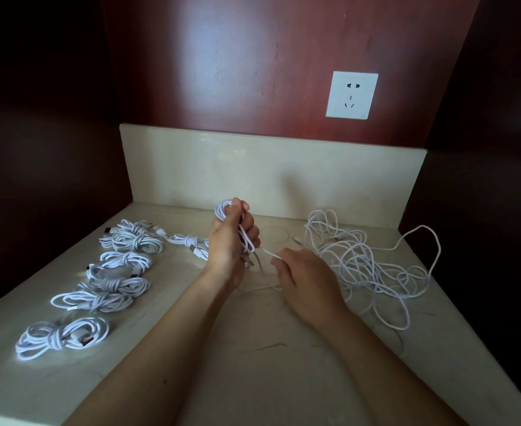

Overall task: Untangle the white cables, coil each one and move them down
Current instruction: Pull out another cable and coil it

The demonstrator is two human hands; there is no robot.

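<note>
My left hand (230, 241) is raised over the middle of the counter and grips a half-wound coil of white cable (222, 209), whose loops stick out above my fingers. The loose end of that cable (268, 253) runs rightward to my right hand (305, 278), which pinches it just beside the left hand. To the right lies a loose tangle of white cables (366, 259). Several tied white coils (114, 269) lie in a row along the left side of the counter, the nearest one (59, 336) at the front left.
The beige stone counter (253, 364) has a low backsplash (253, 176) at the back and dark wooden walls on both sides. A white wall socket (351, 95) sits on the red-brown back panel. One more small coil (188, 241) lies just left of my left hand.
</note>
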